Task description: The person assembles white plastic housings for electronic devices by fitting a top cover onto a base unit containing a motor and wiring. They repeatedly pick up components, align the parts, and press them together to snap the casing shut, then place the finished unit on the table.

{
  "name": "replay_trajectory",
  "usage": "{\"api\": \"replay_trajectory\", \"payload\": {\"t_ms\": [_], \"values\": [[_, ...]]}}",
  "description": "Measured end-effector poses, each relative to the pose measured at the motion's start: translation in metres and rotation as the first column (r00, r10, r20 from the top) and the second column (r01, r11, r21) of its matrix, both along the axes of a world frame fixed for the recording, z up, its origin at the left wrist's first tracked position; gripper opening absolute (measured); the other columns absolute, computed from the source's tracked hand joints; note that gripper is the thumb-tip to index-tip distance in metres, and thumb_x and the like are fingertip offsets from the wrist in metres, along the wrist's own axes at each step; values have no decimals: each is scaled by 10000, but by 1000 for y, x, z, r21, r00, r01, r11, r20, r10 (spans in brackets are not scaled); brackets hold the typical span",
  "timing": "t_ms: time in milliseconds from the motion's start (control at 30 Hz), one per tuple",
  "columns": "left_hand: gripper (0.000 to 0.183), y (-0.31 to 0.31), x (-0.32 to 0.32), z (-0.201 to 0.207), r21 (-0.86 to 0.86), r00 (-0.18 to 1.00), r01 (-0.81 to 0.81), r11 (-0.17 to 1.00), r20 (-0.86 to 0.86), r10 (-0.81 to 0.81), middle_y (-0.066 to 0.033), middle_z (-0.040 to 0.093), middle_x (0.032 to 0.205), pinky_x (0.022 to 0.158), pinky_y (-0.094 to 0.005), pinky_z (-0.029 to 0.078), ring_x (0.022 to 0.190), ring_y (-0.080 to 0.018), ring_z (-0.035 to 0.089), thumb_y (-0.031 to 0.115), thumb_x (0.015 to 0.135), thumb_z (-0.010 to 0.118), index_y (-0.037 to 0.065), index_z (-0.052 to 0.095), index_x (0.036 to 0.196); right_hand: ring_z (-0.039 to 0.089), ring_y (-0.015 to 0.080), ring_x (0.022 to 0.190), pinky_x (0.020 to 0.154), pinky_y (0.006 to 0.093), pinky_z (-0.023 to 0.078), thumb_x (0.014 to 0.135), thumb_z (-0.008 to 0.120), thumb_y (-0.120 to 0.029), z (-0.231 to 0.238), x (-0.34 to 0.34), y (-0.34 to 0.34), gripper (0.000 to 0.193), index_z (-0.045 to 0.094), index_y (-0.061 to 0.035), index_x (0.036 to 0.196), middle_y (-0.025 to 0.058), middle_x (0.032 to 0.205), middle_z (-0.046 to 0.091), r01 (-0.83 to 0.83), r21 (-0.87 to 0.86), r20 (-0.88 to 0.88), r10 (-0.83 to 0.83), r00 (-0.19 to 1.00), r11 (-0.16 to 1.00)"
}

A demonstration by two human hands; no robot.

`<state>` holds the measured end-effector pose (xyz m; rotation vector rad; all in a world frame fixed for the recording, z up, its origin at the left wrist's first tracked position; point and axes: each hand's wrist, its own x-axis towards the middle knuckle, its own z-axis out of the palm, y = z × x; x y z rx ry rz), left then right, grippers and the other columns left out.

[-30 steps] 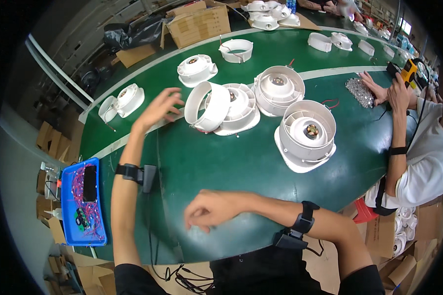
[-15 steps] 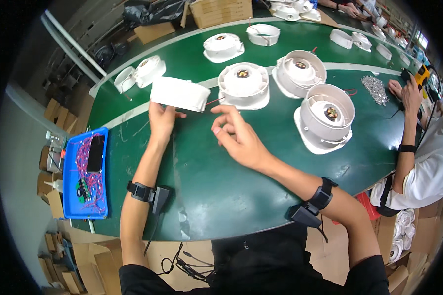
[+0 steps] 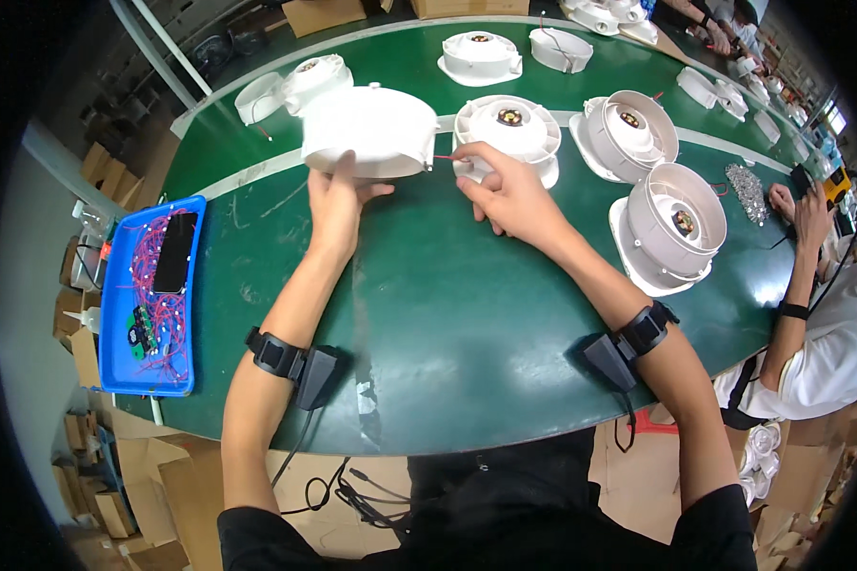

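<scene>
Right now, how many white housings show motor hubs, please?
5: far left housing, far middle housing, near housing beyond the right hand, two right housings; more may hide farther off.

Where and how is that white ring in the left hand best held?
The white ring is probably best held by its curved wall, from below and left, as the left hand does: the wall is broad there, and the red wire leaves at the right end.

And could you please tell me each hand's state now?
Left hand: holding a white plastic part.
Right hand: fingers curled at its red wire; grip unclear.
</scene>
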<state>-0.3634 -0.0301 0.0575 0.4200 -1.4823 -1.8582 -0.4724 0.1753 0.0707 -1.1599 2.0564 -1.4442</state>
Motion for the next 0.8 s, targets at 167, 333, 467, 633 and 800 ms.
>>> {"api": "replay_trajectory", "payload": {"t_ms": [167, 333, 467, 633, 800], "values": [[354, -21, 2, -4, 35, 995, -3, 999, -97, 6, -184, 578, 1198, 704, -352, 614, 970, -300, 666, 172, 1019, 476, -30, 424, 1306, 545, 136, 426, 462, 315, 421, 947, 573, -153, -11, -6, 0, 240, 578, -130, 1186, 41, 517, 569, 75, -56, -280, -88, 956, 996], [406, -33, 2, -5, 124, 998, -25, 992, -59, 33, -186, 577, 1213, 680, -313, 586, 964, -310, 669, 168, 998, 475, -21, 415, 1353, 622, 191, 481, 563, 356, 474, 937, 588, -173, -14, -14, 7, 201, 601, -142, 1135, 73, 526, 598, 243, -100, -445, -262, 856, 965], [395, -62, 4, -10, 133, 988, -83, 988, -122, 99, -215, 554, 1259, 651, -292, 574, 963, -351, 675, 161, 993, 476, -22, 442, 1341, 619, 180, 474, 534, 345, 465, 936, 608, -187, -17, -19, 5, 198, 608, -124, 1123, 75, 524, 602, 240, -110, -478, -263, 838, 965], [378, -58, 2, -7, 153, 989, -83, 985, -109, 100, -269, 539, 1272, 679, -296, 590, 989, -410, 677, 137, 1012, 440, -33, 433, 1350, 590, 155, 427, 431, 309, 429, 947, 613, -176, -1, -17, 11, 213, 582, -31, 1099, 97, 526, 611, 214, -235, -103, -244, 964, 948], [392, -67, 4, -3, 135, 984, -129, 982, -108, 144, -241, 588, 1202, 651, -284, 563, 954, -384, 686, 177, 1016, 447, -47, 411, 1336, 568, 132, 399, 359, 254, 391, 960, 594, -168, 19, -10, 21, 210, 538, 1, 1070, 96, 531, 614, 112, -393, 235, -18, 972, 913]]}}
